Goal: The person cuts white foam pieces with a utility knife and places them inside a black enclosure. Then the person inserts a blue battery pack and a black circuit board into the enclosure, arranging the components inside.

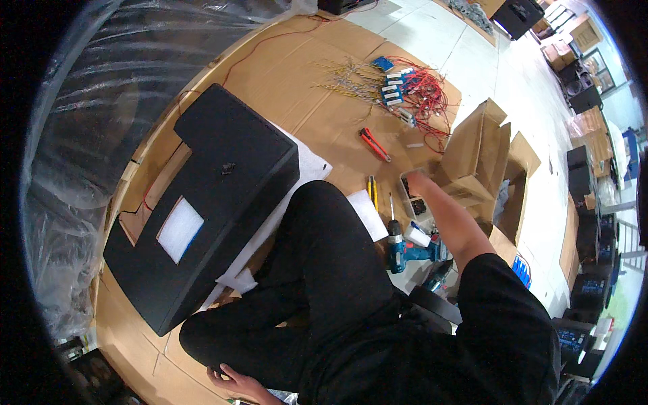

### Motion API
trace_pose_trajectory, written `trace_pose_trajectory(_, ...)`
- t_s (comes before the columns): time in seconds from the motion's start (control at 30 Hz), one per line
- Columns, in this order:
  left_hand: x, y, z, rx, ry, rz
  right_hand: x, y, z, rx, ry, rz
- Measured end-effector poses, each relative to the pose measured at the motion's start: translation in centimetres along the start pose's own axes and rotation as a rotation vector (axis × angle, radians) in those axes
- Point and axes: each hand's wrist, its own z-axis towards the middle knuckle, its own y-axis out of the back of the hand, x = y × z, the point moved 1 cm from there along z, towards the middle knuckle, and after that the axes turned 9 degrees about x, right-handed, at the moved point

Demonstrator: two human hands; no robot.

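My right hand reaches down into a clear compartment box of small dark parts, perhaps screws. Its fingertips are hidden among them. My left hand lies beside my bent knee at the lower edge, fingers a little apart and nothing seen in them. To the left of my legs a black speaker cabinet lies on white foam sheet, with cut-outs in its panels. A few small dark pieces sit on its upper face. Close to the compartment box is a blue-green cordless drill with a long bit.
A red utility knife and a yellow-and-black tool lie on the cardboard. Beyond them spreads a tangle of red wires with blue circuit boards. An open carton stands at right; plastic sheeting hangs at left.
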Motion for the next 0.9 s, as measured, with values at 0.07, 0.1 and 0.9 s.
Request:
trace_pose_trajectory(0.07, -0.3, -3.5, -0.2, 0.083, -0.014, -0.033, -7.0, -4.1, 0.4, -0.069, 0.063, -0.210)
trace_pose_trajectory(0.1, -0.3, -3.4, -0.2, 0.083, -0.024, -0.005, -6.8, -4.2, 0.6, -0.102, 0.074, -0.160)
trace_pose_trajectory(0.9, 0.3, -2.8, -0.4, 0.071, 0.006, -0.203, -2.2, 9.5, -14.0, -0.315, 0.442, 1.477)
